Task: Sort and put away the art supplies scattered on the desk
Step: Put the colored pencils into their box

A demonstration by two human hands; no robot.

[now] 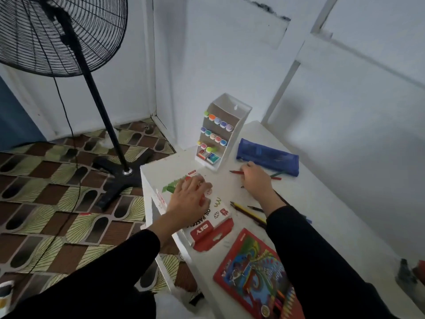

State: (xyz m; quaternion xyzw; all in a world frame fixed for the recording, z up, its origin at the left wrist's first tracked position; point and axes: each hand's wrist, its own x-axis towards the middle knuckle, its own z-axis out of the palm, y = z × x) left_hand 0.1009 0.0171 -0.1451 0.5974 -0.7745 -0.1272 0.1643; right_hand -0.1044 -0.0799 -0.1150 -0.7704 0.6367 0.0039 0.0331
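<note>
My left hand (pixel 187 199) rests flat on the white and red oil pastel box (pixel 208 229) at the left edge of the white desk (pixel 326 217). The box's far flap looks open beyond my fingers. My right hand (pixel 256 178) is curled over a red pencil (pixel 236 172) lying on the desk, its fingers around the shaft. A blue mesh pencil pouch (pixel 268 156) lies just beyond that hand. Loose coloured pencils (pixel 248 211) lie between my arms. A red coloured-pencil pack (pixel 255 276) lies near me.
A white tiered organiser (pixel 239 116) with several pastel-capped markers and small boxes stands at the desk's far left corner. A black pedestal fan (pixel 105 125) stands on the patterned floor to the left. White walls close the desk's far and right sides.
</note>
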